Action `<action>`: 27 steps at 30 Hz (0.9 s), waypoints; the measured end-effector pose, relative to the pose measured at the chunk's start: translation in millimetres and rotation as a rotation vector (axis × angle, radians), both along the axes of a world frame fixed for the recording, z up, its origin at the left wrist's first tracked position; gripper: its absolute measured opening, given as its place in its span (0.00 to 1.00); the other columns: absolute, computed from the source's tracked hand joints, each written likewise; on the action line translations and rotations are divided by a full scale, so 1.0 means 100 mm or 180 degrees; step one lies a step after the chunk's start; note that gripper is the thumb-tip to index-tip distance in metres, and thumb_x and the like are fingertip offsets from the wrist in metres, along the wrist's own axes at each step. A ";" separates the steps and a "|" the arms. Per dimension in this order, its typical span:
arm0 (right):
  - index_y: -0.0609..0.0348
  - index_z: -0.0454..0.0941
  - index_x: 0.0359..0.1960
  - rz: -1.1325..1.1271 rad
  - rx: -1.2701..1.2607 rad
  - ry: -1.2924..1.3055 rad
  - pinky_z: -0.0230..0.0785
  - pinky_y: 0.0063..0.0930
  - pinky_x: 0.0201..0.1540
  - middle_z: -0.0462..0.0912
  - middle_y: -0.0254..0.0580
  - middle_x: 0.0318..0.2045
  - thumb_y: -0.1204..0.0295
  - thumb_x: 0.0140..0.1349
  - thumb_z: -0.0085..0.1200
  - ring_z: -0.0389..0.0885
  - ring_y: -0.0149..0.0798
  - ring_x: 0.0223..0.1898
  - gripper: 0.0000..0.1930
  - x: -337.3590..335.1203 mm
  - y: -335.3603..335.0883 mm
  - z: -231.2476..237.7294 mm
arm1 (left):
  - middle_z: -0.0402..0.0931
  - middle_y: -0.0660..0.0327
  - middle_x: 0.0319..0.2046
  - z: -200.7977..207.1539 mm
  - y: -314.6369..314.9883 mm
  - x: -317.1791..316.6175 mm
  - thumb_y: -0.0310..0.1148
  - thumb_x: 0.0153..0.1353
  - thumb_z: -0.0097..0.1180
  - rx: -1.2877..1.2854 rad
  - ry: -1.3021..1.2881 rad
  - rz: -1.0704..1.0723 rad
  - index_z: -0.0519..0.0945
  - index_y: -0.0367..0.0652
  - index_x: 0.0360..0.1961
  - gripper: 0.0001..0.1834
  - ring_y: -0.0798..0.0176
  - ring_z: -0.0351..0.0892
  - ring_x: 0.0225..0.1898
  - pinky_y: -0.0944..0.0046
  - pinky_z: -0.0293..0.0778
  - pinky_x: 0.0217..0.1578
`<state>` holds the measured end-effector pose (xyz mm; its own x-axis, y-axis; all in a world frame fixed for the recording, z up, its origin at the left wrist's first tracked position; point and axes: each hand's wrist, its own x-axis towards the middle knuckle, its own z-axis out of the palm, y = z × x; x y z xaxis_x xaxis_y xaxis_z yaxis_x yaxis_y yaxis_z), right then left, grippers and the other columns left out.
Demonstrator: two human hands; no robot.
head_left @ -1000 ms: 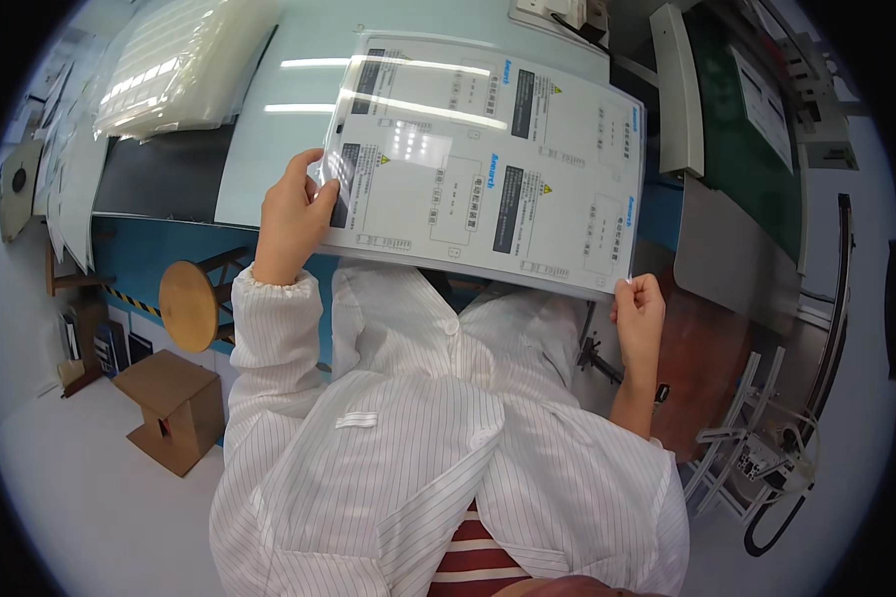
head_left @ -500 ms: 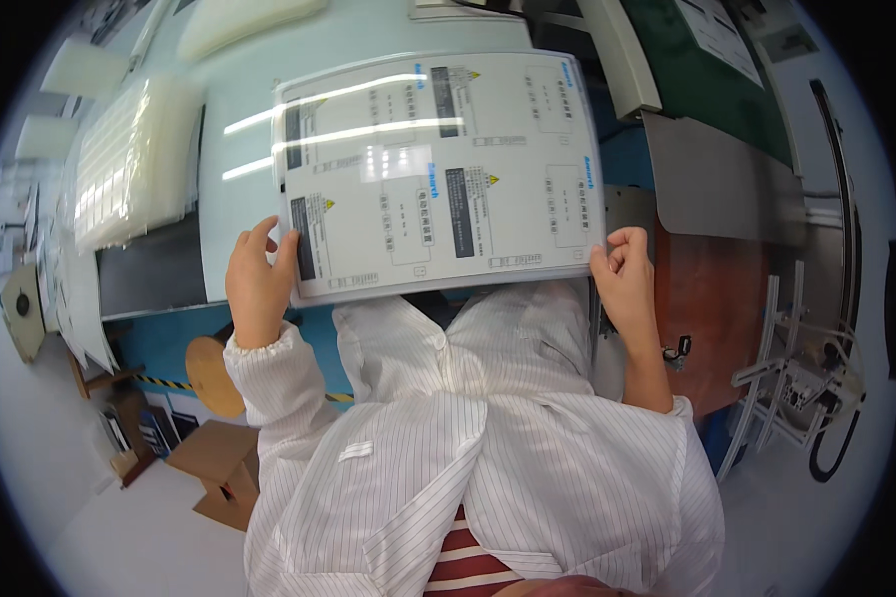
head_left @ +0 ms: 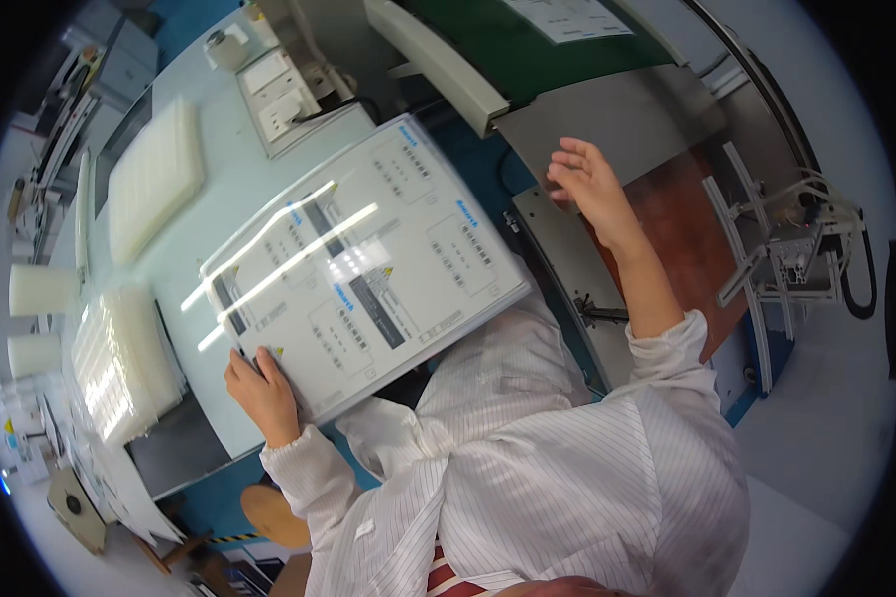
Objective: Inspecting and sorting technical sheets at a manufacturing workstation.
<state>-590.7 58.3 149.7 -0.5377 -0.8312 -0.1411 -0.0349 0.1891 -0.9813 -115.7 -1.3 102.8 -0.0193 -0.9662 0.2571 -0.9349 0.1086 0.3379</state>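
A flat stack of clear-surfaced printed sheets (head_left: pixel 423 298) lies on the pale table (head_left: pixel 204 368), overhanging its near edge toward my lap. The sheets bear repeated panels with dark blocks, blue marks and yellow triangles. At the stack's near left corner rests my left hand (head_left: pixel 267 403), fingers and thumb apart and touching the edge. My right hand (head_left: pixel 589 184) is raised away from the stack, loosely open with nothing visible in it. It hangs above the grey plate (head_left: pixel 617 114) and a metal ledge on the right.
A green conveyor belt (head_left: pixel 448 25) with a paper sheet on it stands at the far right, next to a reddish-brown panel (head_left: pixel 667 244) and a metal frame (head_left: pixel 791 254). Plastic-wrapped film (head_left: pixel 119 368), another pale stack (head_left: pixel 156 179) and a power strip (head_left: pixel 277 99) are on the left.
My right hand has let go of the stack's right edge and moved up and to the right. My left hand stays at the left corner. The whole view has turned rightward.
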 end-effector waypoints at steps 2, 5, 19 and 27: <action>0.71 0.59 0.59 -0.0269 -0.0241 -0.0436 0.71 0.30 0.49 0.68 0.52 0.52 0.71 0.63 0.52 0.73 0.38 0.49 0.26 -0.27 -0.12 -0.04 | 0.69 0.38 0.49 -0.04 0.01 -0.02 0.41 0.66 0.49 -0.0210 -0.0051 0.0173 0.69 0.29 0.55 0.25 0.40 0.68 0.51 0.50 0.64 0.52; 0.76 0.56 0.59 -0.0804 -0.0720 -0.1498 0.66 0.38 0.59 0.64 0.57 0.56 0.73 0.64 0.47 0.68 0.46 0.57 0.25 -0.73 -0.33 -0.18 | 0.68 0.41 0.50 -0.10 0.00 0.02 0.40 0.65 0.50 -0.0162 0.0134 0.0264 0.69 0.29 0.56 0.26 0.43 0.68 0.51 0.51 0.65 0.51; 0.74 0.52 0.60 -0.2023 -0.1416 -0.2815 0.48 0.47 0.69 0.47 0.62 0.66 0.75 0.64 0.39 0.49 0.54 0.68 0.24 -1.94 -0.81 -0.28 | 0.65 0.47 0.53 -0.20 -0.10 0.06 0.38 0.65 0.49 -0.0004 0.0871 0.0415 0.67 0.32 0.58 0.25 0.47 0.62 0.54 0.53 0.60 0.55; 0.67 0.49 0.60 -0.2015 -0.0882 -0.3091 0.66 0.52 0.56 0.59 0.63 0.59 0.74 0.60 0.46 0.65 0.57 0.59 0.28 -2.38 -0.87 -0.59 | 0.66 0.46 0.52 -0.06 0.03 0.02 0.36 0.61 0.52 -0.0105 0.0698 0.0642 0.69 0.32 0.56 0.25 0.45 0.64 0.52 0.53 0.60 0.55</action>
<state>-828.3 -28.4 91.2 -0.6309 -0.5229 -0.5732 0.7682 -0.3175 -0.5559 -113.8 1.3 96.9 0.2316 -0.9359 0.2653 -0.8438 -0.0575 0.5336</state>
